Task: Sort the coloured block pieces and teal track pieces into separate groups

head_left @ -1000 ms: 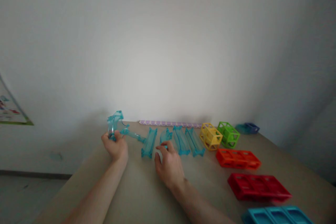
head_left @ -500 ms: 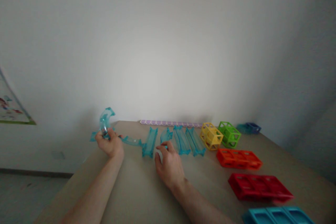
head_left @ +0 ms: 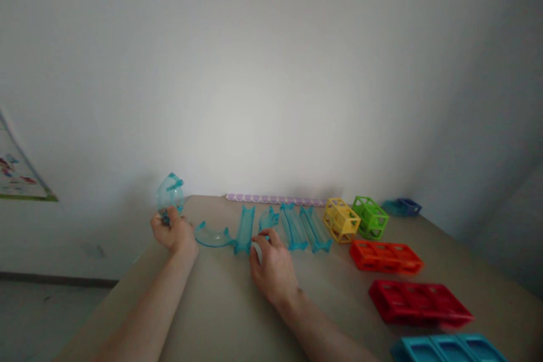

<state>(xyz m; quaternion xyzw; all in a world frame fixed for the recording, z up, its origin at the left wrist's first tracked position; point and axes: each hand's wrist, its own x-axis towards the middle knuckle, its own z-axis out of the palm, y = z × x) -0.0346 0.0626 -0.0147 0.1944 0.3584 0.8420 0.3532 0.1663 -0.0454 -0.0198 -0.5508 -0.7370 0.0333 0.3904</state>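
My left hand (head_left: pixel 173 231) is raised at the table's left end, its fingers closed around a curved, see-through blue track piece (head_left: pixel 170 192) that sticks up above them. Just right of that hand a curved blue track piece (head_left: pixel 214 237) lies on the table, its right end close to a straight blue track piece (head_left: pixel 245 230). My right hand (head_left: pixel 274 263) rests on the table with its fingers curled around a small white rounded object (head_left: pixel 257 251), mostly hidden. Behind its fingertips sits another curved track piece (head_left: pixel 268 217), partly covered.
Two more straight blue track pieces (head_left: pixel 293 227) lie right of centre. Further right stand a yellow frame block (head_left: pixel 341 220) and a green one (head_left: pixel 370 218), then orange (head_left: pixel 386 257), red (head_left: pixel 419 302) and blue (head_left: pixel 449 349) block rows. A purple strip (head_left: pixel 275 199) runs along the wall.
The track piece in my left hand has turned and now shows its broad curved side. The curved piece on the table has shifted and lies flatter. My right hand has hardly moved.
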